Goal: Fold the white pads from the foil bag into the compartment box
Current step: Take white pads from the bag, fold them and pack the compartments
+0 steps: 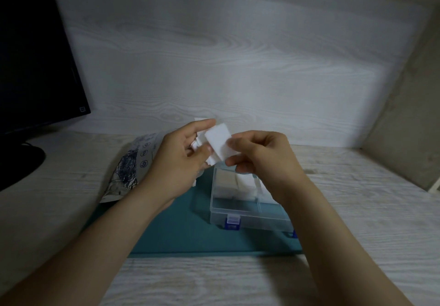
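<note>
Compartment box (257, 222) — partly behind right forearm (309, 210)

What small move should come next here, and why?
Probably the right hand should draw the white pad it pinches by one edge clear of the stack that the left hand grips, then fold it. The pad looks flat and unfolded, and both hands hover above the open compartment box.

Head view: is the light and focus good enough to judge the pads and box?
Head view: dim, bluish overall; the white pad pinched by the right hand is nearly washed out, edges soft; the pad stack in the left hand blurs into it; the compartment box is readable; wide-angle bending at the frame edges.
</note>
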`<state>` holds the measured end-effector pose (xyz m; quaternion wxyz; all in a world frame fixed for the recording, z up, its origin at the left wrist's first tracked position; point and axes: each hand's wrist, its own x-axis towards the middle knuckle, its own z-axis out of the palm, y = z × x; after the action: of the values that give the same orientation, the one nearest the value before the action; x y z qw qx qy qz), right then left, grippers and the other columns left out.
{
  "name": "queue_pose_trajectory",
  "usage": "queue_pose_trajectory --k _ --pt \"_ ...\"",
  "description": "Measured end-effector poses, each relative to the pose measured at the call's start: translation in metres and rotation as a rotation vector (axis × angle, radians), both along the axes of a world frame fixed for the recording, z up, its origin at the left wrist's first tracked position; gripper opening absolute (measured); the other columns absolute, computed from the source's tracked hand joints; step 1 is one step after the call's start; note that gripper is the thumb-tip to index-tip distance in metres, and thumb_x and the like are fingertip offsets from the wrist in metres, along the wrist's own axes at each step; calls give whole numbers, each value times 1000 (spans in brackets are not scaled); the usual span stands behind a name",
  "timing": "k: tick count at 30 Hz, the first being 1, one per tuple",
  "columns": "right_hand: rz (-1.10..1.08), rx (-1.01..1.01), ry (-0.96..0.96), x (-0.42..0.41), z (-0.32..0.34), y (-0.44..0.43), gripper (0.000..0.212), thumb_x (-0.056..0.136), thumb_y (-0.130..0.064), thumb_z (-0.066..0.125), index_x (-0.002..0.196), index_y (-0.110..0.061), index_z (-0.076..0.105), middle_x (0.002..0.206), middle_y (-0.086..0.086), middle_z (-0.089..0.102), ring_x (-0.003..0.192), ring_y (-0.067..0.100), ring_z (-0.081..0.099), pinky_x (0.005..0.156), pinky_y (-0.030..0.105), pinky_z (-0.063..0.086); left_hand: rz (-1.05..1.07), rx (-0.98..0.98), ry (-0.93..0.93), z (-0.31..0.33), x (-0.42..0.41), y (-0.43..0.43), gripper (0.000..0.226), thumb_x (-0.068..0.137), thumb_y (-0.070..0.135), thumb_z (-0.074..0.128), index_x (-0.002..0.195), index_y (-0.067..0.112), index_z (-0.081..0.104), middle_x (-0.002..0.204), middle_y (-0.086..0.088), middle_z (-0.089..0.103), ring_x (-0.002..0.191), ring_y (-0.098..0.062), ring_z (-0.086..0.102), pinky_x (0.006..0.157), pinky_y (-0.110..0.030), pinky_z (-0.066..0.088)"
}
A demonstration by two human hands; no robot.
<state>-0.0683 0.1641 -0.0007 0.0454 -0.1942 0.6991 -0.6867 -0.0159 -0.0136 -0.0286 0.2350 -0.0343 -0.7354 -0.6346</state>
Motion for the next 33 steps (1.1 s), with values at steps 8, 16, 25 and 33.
queue_pose_trajectory --k 8,16,25,33 --pt "-31 57 83 -1 -7 -5 4 94 -3 75 93 0 78 75 17 77 66 31 76 60 33 62 -119 92 -34 2 3 5 40 112 11 47 148 24 58 134 -1 68 116 -11 72 84 -21 60" --pt "-192 297 326 -9 -16 -10 15 88 -29 83 100 -23 78 84 -6 78 71 16 76 66 43 66 -98 -23 -19 -2 1 2 54 106 -2 55 147 33 57 137 13 68 119 -9 70 88 -23 60" --pt "-145 311 494 -6 -16 -12 6 89 -20 83 93 -19 78 82 -12 76 75 7 71 68 21 59 -78 -83 11 -1 3 2 58 104 -7 54 144 36 60 133 9 71 114 -10 72 91 -28 61" --pt "-47 202 310 -4 -11 -9 6 90 -9 78 89 -12 74 80 2 78 77 20 76 75 39 65 -64 51 42 1 0 1 30 105 18 64 128 36 71 119 -11 75 113 -36 72 99 -60 58"
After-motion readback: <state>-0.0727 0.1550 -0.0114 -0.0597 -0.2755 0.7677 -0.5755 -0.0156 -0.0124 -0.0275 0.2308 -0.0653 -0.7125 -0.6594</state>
